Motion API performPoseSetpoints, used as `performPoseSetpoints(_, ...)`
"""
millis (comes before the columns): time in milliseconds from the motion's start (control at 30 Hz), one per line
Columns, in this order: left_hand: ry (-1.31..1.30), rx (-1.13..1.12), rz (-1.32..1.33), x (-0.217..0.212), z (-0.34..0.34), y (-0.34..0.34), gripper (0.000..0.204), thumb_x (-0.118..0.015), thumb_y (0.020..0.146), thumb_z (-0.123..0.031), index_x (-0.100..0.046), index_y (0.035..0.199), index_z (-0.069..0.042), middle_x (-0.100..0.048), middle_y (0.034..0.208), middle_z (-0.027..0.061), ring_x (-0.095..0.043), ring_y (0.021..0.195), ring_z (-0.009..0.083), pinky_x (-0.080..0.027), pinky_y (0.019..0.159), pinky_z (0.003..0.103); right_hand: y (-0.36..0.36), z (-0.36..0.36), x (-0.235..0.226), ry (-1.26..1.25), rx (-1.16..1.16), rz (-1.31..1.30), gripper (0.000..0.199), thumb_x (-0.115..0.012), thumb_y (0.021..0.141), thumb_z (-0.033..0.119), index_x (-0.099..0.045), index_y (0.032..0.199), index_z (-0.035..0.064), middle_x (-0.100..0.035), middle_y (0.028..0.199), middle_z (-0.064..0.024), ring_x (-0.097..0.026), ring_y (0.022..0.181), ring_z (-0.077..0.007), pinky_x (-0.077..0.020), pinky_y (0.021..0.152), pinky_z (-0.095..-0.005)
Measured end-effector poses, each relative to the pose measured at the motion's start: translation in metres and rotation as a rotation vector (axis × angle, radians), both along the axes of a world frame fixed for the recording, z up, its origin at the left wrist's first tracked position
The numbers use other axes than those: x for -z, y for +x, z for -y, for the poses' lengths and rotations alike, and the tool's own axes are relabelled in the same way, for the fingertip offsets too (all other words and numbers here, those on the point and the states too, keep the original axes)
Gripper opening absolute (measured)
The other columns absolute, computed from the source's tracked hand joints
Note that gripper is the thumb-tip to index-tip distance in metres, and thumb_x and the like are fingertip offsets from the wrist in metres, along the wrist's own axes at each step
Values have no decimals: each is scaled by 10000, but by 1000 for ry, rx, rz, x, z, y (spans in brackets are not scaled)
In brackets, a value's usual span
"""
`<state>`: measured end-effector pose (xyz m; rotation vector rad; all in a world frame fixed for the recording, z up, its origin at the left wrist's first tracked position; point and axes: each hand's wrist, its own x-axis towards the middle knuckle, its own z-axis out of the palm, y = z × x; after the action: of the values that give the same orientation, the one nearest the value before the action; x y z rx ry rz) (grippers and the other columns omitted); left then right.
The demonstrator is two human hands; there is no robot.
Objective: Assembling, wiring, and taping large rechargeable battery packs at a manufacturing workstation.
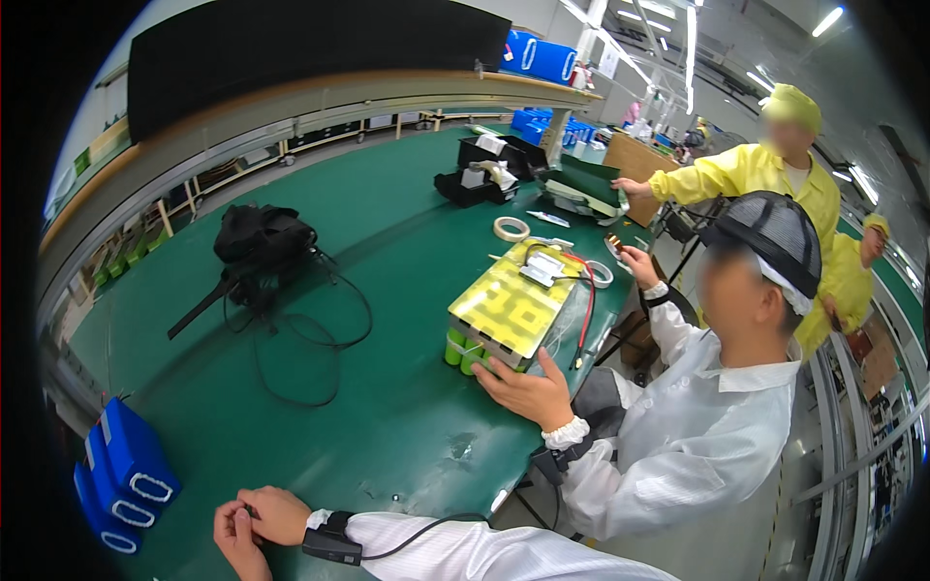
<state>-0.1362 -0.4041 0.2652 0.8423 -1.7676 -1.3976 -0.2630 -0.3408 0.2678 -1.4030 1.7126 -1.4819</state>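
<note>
Right hand (278, 513): lay low over the green surface (407, 455), curled inward, together with the left at the fingertips; impossible to tell whether clamped on anything.
Left hand (239, 544): bent toward the right, fingers gathered; grip equally impossible to tell.
Wrist device (334, 545): sat strapped over a white sleeve (446, 554), black and boxy.
Blue packs (126, 470): stood three in a row, just left of both hands and apart from both; showed pale oval trim on the near ends.
Black bag (266, 237): lay farther back on the left, beside a looped dark cable (370, 321).
Battery block (509, 300): rested near the right edge; yellow above, green cells below.
Co-worker's near hand (528, 389): touched the block's near side.
Co-worker's far hand (637, 266): held up a small coppery piece (614, 242).
Tape roll (511, 229): lay flat behind the block.
Black trays (499, 160): stood beyond, bearing pale pieces.
Yellow-sleeved co-worker's hand (635, 187): touched dark green sheeting (586, 179).
Raised shelf (387, 97): spanned the back.
</note>
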Motion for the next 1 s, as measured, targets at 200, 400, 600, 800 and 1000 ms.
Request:
performPoseSetpoints(200, -404, 0, -262, -102, -34, 12, 502, -594, 905, -187, -464, 1343, 19, -494, 1199, 71, -465, 911, 125, -366, 865, 253, 0, -1, -3, -39, -13, 25, 282, -643, 894, 309, -611, 828, 36, -597, 611, -122, -580, 552, -285, -432, 525, -404)
performPoseSetpoints(400, -587, 798, -391, -243, -66, 18, 647, -553, 909, -329, -359, 1427, 8, -494, 1304, 149, -539, 1026, 195, -419, 923, 319, -1, 5, 2, -10, -25, 39, 294, -642, 887, 314, -625, 831, 26, -612, 632, -136, -588, 569, -297, -446, 553, -406)
performPoseSetpoints(600, -682, 893, -456, -246, -83, 9, 637, -552, 914, -328, -366, 1423, 6, -499, 1303, 149, -541, 1034, 195, -424, 924, 317, -3, 3, -2, 22, -70, 53, 291, -646, 887, 299, -631, 829, 14, -610, 624, -137, -586, 555, -280, -445, 544, -397)
performPoseSetpoints(800, -696, 915, -532, -237, -85, 17, 628, -551, 918, -327, -373, 1420, 5, -503, 1302, 149, -544, 1041, 195, -429, 925, 316, -18, -8, -25, -302, 21, -113, 195, -668, 874, 195, -652, 836, 4, -633, 725, -132, -591, 608, -252, -464, 562, -356)
performPoseSetpoints(1000, -730, 915, -515, -245, -98, 37, 618, -551, 922, -326, -380, 1416, 3, -508, 1302, 150, -546, 1048, 195, -434, 926, 315, -45, -164, -195, -845, 250, 40, 305, -664, 830, 91, -631, 1127, 34, -636, 875, -74, -590, 668, -158, -465, 574, -254)
